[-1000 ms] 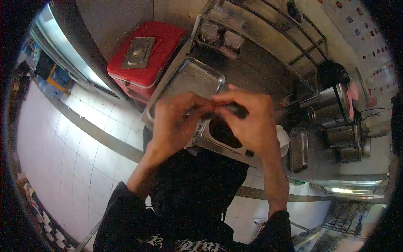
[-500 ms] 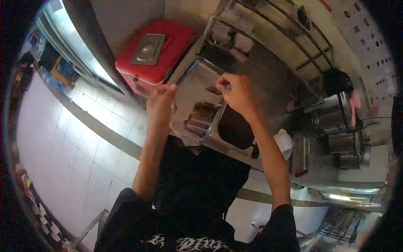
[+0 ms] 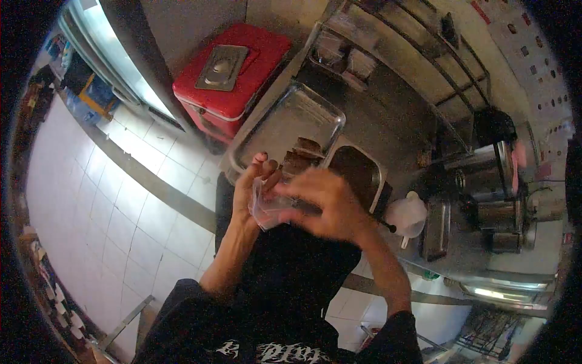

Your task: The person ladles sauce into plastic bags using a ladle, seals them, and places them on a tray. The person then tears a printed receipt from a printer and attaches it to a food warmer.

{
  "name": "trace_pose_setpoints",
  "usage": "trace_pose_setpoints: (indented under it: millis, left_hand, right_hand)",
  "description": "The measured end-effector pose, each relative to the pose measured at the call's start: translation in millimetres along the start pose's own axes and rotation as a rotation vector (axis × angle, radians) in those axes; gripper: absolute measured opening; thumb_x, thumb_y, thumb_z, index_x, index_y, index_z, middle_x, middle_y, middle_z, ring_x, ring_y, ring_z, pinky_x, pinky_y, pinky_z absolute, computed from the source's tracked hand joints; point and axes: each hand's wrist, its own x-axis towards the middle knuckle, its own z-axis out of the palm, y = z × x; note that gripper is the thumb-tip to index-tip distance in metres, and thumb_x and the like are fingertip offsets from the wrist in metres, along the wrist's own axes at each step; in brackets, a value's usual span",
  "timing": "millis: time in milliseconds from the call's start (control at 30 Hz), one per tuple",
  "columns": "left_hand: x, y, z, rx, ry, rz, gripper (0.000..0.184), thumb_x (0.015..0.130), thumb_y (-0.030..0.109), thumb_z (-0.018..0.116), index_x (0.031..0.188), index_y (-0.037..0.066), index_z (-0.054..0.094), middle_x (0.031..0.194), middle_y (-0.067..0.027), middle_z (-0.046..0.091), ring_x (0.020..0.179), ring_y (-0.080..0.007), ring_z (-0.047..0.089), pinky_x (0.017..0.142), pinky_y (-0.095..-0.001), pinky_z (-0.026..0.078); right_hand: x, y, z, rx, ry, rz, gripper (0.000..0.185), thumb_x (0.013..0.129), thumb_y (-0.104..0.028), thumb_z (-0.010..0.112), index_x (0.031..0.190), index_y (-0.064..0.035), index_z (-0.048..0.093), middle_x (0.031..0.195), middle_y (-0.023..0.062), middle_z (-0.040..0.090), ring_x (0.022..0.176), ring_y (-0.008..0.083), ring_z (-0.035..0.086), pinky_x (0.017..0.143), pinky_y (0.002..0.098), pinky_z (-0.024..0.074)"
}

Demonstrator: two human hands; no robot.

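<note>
My left hand [image 3: 244,193] is closed around a small clear plastic container [image 3: 265,209] in front of my body. My right hand [image 3: 330,200] reaches across from the other side, its fingers at the container's opening. Motion blurs those fingers, so their grip cannot be made out. Just beyond the hands, dark brown pieces [image 3: 301,155], perhaps in clear packaging, lie at the near end of a shallow metal tray [image 3: 336,115]. To the right of the tray is a deep metal pan [image 3: 381,173] with a dark interior, partly hidden by my right hand.
A red cooler box [image 3: 267,51] with a metal lid [image 3: 222,68] on top stands left of the counter. Clear containers [image 3: 361,64] sit at the back under a metal rack [image 3: 418,48]. A white jug-like vessel [image 3: 406,216] and pots [image 3: 479,173] are on the right.
Both hands have come together in front of my body, from apart over the tray. The left now holds the clear container upright, and the right has moved down and left to it.
</note>
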Motion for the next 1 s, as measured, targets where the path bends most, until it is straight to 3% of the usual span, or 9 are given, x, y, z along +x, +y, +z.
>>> trace_pose_setpoints:
  millis: [167,367,467,567,667,767,900,933,1000]
  left_hand:
    - [-0.7,-16.0,-1.5,-0.023,-0.062,-0.039,0.018,0.090,0.022,0.064,0.102,0.012,0.055,0.078,0.0020,0.044,0.060,-0.0095,0.038,0.051,-0.0222,0.034]
    - [-0.3,-30.4,-17.5,-0.083,-0.038,-0.176,0.014,0.090,0.022,0.064,0.098,0.012,0.058,0.076,0.0031,0.045,0.061,-0.0117,0.040,0.052,-0.0235,0.037]
    - [-6.5,-34.5,3.7,-0.077,0.181,-0.200,0.012,0.090,0.020,0.064,0.097,0.012,0.058,0.072,0.0036,0.044,0.060,-0.0116,0.043,0.050,-0.0239,0.041]
    - [-5.3,-35.7,4.1,0.009,0.255,-0.152,0.008,0.090,0.015,0.061,0.097,0.012,0.058,0.069,0.0031,0.046,0.058,-0.0111,0.046,0.052,-0.0243,0.044]
    - [-17.8,-26.9,-16.6,0.321,0.004,0.024,0.008,0.086,0.004,0.059,0.092,0.008,0.062,0.075,-0.0002,0.059,0.056,-0.0084,0.053,0.057,-0.0222,0.046]
    - [-47.3,-32.9,14.2,1.155,-0.118,0.389,0.008,0.081,0.003,0.068,0.088,0.006,0.068,0.079,-0.0008,0.064,0.056,-0.0068,0.055,0.053,-0.0203,0.045]
    - [-59.7,-45.0,48.2,1.412,-0.197,0.520,0.014,0.078,0.004,0.076,0.091,0.002,0.072,0.075,-0.0055,0.068,0.062,-0.0094,0.062,0.056,-0.0233,0.048]
    - [-55.8,-45.5,48.4,1.469,-0.266,0.655,0.015,0.077,0.003,0.076,0.092,0.000,0.071,0.076,-0.0089,0.068,0.063,-0.0125,0.064,0.055,-0.0247,0.049]
    - [-54.0,-48.7,46.9,1.498,-0.272,0.719,0.017,0.076,0.003,0.077,0.092,0.001,0.071,0.076,-0.0088,0.069,0.062,-0.0143,0.065,0.055,-0.0254,0.050]
  right_hand:
    - [-30.9,-19.7,11.8,-0.124,0.014,-0.004,0.020,0.079,-0.017,0.075,0.095,-0.0062,0.070,0.082,0.0071,0.067,0.081,0.0252,0.064,0.077,0.0360,0.0490]
    - [-37.3,-10.7,-3.4,0.344,-0.038,0.249,0.014,0.077,-0.007,0.077,0.088,-0.0020,0.070,0.081,0.0078,0.069,0.076,0.0182,0.065,0.071,0.0304,0.0508]
    - [-50.0,-2.9,-6.8,0.575,0.007,0.494,0.010,0.081,-0.005,0.074,0.089,-0.0006,0.069,0.083,0.0080,0.071,0.073,0.0134,0.064,0.069,0.0282,0.0515]
    - [-59.4,-6.8,-5.1,0.624,0.421,0.559,0.009,0.083,-0.004,0.072,0.089,0.0007,0.068,0.083,0.0095,0.071,0.064,0.0109,0.061,0.061,0.0252,0.0511]
    - [-66.7,-5.0,-9.4,0.558,0.634,0.596,0.011,0.083,-0.006,0.073,0.088,0.0009,0.067,0.082,0.0110,0.070,0.056,0.0093,0.059,0.049,0.0225,0.0473]
    - [-79.0,-5.1,-1.1,0.523,0.660,0.653,0.012,0.084,-0.007,0.073,0.089,0.0013,0.066,0.079,0.0108,0.069,0.055,0.0098,0.060,0.048,0.0225,0.0478]
    - [-86.9,-19.1,18.8,0.576,0.623,0.656,0.011,0.084,-0.005,0.073,0.091,0.0019,0.067,0.077,0.0097,0.068,0.058,0.0116,0.062,0.053,0.0242,0.0513]
    - [-88.5,-22.5,13.4,0.674,0.596,0.713,0.010,0.083,-0.005,0.073,0.091,-0.0013,0.070,0.089,0.0099,0.072,0.074,0.0151,0.068,0.066,0.0274,0.0549]
    - [-90.5,-24.1,10.8,0.659,0.596,0.716,0.011,0.084,-0.005,0.072,0.093,-0.0003,0.069,0.091,0.0102,0.072,0.078,0.0158,0.068,0.069,0.0279,0.0552]
